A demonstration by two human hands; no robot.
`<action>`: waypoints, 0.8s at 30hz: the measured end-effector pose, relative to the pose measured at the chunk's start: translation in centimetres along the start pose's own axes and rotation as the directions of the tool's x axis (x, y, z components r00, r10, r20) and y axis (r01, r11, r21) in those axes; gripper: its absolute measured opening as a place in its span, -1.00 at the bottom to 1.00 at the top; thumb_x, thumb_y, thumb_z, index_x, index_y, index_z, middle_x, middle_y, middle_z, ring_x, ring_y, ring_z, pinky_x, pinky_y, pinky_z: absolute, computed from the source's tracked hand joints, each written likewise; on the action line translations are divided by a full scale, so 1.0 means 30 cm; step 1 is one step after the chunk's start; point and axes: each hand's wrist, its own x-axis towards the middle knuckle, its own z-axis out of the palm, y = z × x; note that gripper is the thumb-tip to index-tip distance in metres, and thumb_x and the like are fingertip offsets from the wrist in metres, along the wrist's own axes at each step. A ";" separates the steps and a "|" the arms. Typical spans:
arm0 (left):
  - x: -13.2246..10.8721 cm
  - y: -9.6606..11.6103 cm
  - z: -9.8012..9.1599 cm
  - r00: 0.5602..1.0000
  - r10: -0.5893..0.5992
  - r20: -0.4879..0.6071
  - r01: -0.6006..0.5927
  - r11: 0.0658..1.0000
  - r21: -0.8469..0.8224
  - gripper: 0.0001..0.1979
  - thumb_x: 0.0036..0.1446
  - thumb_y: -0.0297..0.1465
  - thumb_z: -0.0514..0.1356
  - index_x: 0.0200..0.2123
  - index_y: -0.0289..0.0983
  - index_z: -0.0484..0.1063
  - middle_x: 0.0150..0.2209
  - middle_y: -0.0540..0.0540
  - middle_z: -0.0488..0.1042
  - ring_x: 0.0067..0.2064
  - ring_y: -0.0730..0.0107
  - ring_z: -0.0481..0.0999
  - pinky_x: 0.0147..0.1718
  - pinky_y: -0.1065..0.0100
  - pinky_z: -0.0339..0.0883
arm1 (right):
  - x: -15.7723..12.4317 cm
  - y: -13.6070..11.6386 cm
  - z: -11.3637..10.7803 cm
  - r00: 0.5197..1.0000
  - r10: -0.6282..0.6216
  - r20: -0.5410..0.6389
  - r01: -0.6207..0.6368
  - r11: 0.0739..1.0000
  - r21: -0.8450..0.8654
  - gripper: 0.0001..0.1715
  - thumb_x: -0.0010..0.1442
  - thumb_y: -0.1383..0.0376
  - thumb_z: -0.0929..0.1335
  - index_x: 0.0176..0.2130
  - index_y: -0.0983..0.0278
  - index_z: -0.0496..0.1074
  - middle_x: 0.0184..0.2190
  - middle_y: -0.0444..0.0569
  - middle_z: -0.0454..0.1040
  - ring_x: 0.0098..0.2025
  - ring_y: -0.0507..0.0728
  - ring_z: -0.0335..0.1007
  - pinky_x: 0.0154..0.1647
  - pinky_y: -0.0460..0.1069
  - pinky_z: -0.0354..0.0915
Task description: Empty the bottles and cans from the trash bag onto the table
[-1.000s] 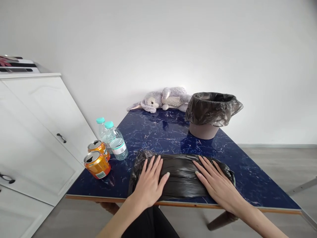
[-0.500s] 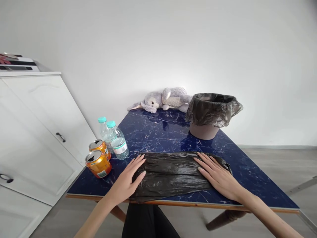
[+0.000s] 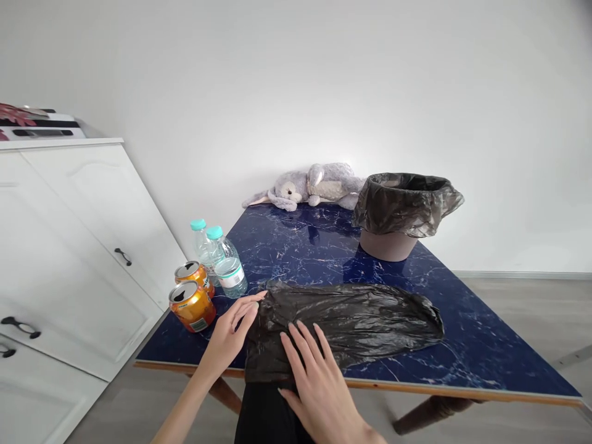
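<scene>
A black plastic garbage bag (image 3: 370, 320) lies flattened and wrinkled along the near side of the blue table. At the bag's left edge, my left hand (image 3: 234, 324) is closed, thumb and fingertips drawn together on the plastic. My right hand (image 3: 314, 373) rests open on the left half of the bag, its fingers spread and the wrist over the table's front edge. Just beyond my left hand are two orange soda cans, the nearer one (image 3: 192, 306) with its top opened, and two clear water bottles with turquoise caps, one of them (image 3: 230, 268) partly filled.
At the right rear stands a trash bin (image 3: 388, 245) lined with a dark bag (image 3: 402, 206). A grey plush rabbit (image 3: 319, 185) lies at the far edge by the wall. A white cabinet (image 3: 92, 246) borders the table's left side.
My right hand has moved left from the bag's right end to its left part. The left hand has gone from lying flat to pinching the bag's left edge. The view has shifted slightly.
</scene>
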 end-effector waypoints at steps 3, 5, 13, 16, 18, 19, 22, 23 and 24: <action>-0.002 -0.004 0.000 1.000 -0.001 -0.005 0.001 1.000 -0.009 -0.51 0.43 0.02 0.14 0.18 -0.19 0.48 0.37 -0.21 0.46 0.41 0.05 0.40 0.46 0.00 0.16 | -0.022 -0.020 -0.001 0.994 0.100 -0.051 -0.096 0.993 0.066 -0.18 0.28 0.35 0.44 0.44 0.18 0.21 0.16 0.11 0.52 0.22 0.39 0.45 0.45 0.43 0.22; -0.003 -0.007 0.002 1.000 0.005 -0.022 -0.006 1.000 -0.020 -0.52 0.43 0.02 0.13 0.18 -0.18 0.48 0.36 -0.19 0.47 0.43 0.05 0.38 0.46 0.00 0.14 | -0.040 -0.011 -0.040 0.989 0.136 -0.057 -0.130 0.987 0.092 -0.15 0.14 0.44 0.47 0.37 0.17 0.31 -0.01 0.07 0.53 0.04 0.38 0.48 0.32 0.42 0.35; 0.005 0.006 0.008 0.993 0.047 -0.108 -0.040 0.997 0.069 -0.54 0.43 0.03 0.11 0.05 -0.16 0.57 0.18 -0.14 0.62 0.30 0.03 0.53 0.38 0.06 0.29 | -0.143 0.110 -0.214 0.924 0.381 0.015 -0.284 0.661 0.695 -0.56 0.39 0.35 0.26 0.12 0.13 0.59 0.04 0.06 0.59 0.02 0.21 0.57 -0.01 0.04 0.54; 0.001 0.012 0.054 0.982 0.110 -0.156 -0.086 0.984 0.153 -0.62 0.49 -0.05 0.08 0.04 -0.13 0.55 0.12 -0.12 0.63 0.23 0.06 0.57 0.33 0.05 0.34 | -0.175 0.192 -0.270 0.667 0.717 0.204 -0.455 0.175 0.873 -0.53 0.45 0.01 0.30 0.18 0.11 0.58 0.16 0.05 0.61 0.17 0.28 0.58 -0.01 0.08 0.60; -0.009 0.028 0.117 0.938 0.250 -0.239 -0.194 0.952 0.235 -0.73 0.52 -0.18 0.07 0.06 -0.12 0.50 0.12 -0.12 0.60 0.22 0.10 0.55 0.30 0.05 0.35 | -0.172 0.251 -0.312 0.520 0.785 0.336 -0.439 -0.091 0.894 -0.34 0.41 -0.14 0.31 0.29 0.14 0.50 0.19 0.06 0.60 0.20 0.33 0.58 0.01 0.16 0.62; -0.016 0.043 0.156 0.898 0.353 -0.264 -0.277 0.917 0.287 -0.77 0.52 -0.25 0.08 0.08 -0.13 0.47 0.14 -0.14 0.57 0.24 0.11 0.53 0.29 0.04 0.35 | -0.163 0.280 -0.333 0.478 0.796 0.370 -0.402 -0.176 0.898 -0.26 0.39 -0.18 0.32 0.33 0.17 0.47 0.19 0.08 0.60 0.20 0.34 0.58 0.04 0.19 0.62; -0.032 0.111 0.289 0.755 0.644 -0.128 -0.548 0.725 0.417 -0.71 0.46 -0.45 0.11 0.19 -0.17 0.37 0.28 -0.22 0.45 0.38 0.07 0.37 0.35 -0.01 0.28 | -0.127 0.366 -0.388 0.382 0.836 0.394 -0.262 -0.311 0.914 -0.19 0.30 -0.17 0.43 0.34 0.20 0.45 0.20 0.07 0.60 0.21 0.33 0.57 0.14 0.20 0.58; -0.031 0.139 0.331 0.723 0.690 -0.013 -0.618 0.656 0.432 -0.65 0.45 -0.47 0.11 0.24 -0.18 0.34 0.34 -0.24 0.40 0.43 0.06 0.30 0.38 -0.03 0.25 | -0.119 0.395 -0.401 0.350 0.849 0.396 -0.222 -0.335 0.915 -0.21 0.28 -0.13 0.45 0.32 0.20 0.46 0.20 0.05 0.60 0.22 0.32 0.56 0.16 0.18 0.57; -0.025 0.167 0.371 0.699 0.706 0.115 -0.674 0.597 0.435 -0.61 0.46 -0.46 0.11 0.30 -0.19 0.30 0.39 -0.24 0.35 0.49 0.04 0.21 0.41 -0.05 0.21 | -0.114 0.425 -0.410 0.325 0.861 0.391 -0.206 -0.339 0.918 -0.24 0.28 -0.10 0.46 0.30 0.20 0.47 0.21 0.04 0.59 0.23 0.32 0.56 0.18 0.17 0.56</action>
